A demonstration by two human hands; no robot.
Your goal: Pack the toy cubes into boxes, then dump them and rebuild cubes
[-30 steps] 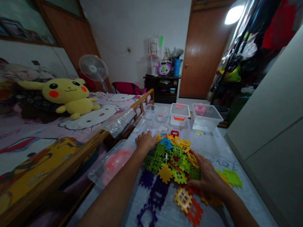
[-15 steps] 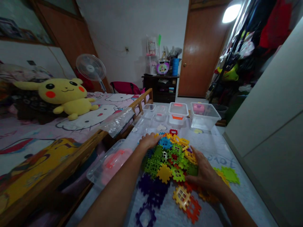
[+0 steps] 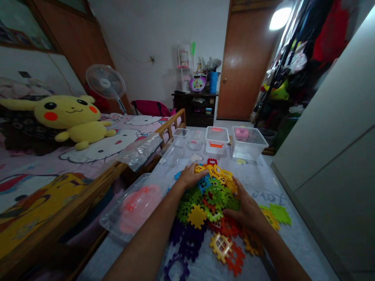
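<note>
A heap of colourful interlocking plastic tiles (image 3: 215, 191) lies on a pale mat on the floor in front of me. My left hand (image 3: 190, 176) curls over the heap's far left edge, fingers bent onto yellow and blue tiles. My right hand (image 3: 245, 208) cups the heap's right side, fingers pressed against green and red tiles. Both hands squeeze the pile between them. Purple tiles (image 3: 187, 244), a yellow and red pair (image 3: 227, 251) and a green tile (image 3: 279, 214) lie loose around the heap.
Several clear plastic tubs (image 3: 249, 142) stand in a row beyond the heap. A clear lid with a pink handle (image 3: 131, 207) lies at left by the wooden bed frame (image 3: 88, 203). A grey cabinet wall (image 3: 331, 156) runs along the right.
Both hands have drawn inward toward each other, bunching the tiles into a tighter, higher heap. The camera view has shifted slightly to the right.
</note>
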